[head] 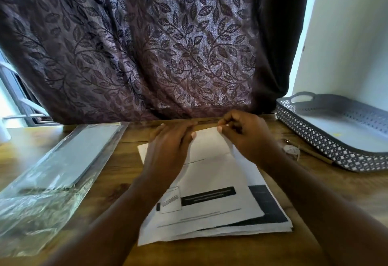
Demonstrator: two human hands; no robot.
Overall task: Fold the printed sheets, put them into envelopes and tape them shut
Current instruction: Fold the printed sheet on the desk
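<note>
A stack of printed sheets [212,215] lies on the wooden table in front of me, with black bars and boxes of text on it. The top sheet [210,148] is raised at its far end. My right hand [245,135] pinches that sheet's far right corner between thumb and fingers. My left hand [168,148] lies over the sheet's left part with its fingers stretched toward the far edge. A clear plastic pack of grey envelopes [69,160] sits at the left. A roll of clear tape [290,150] stands to the right of my right wrist.
A grey perforated tray [327,139] with handles stands at the right, against a white wall. A purple leaf-patterned curtain [147,45] hangs along the table's far edge. A thin stick-like thing [315,153] lies between the tape and the tray.
</note>
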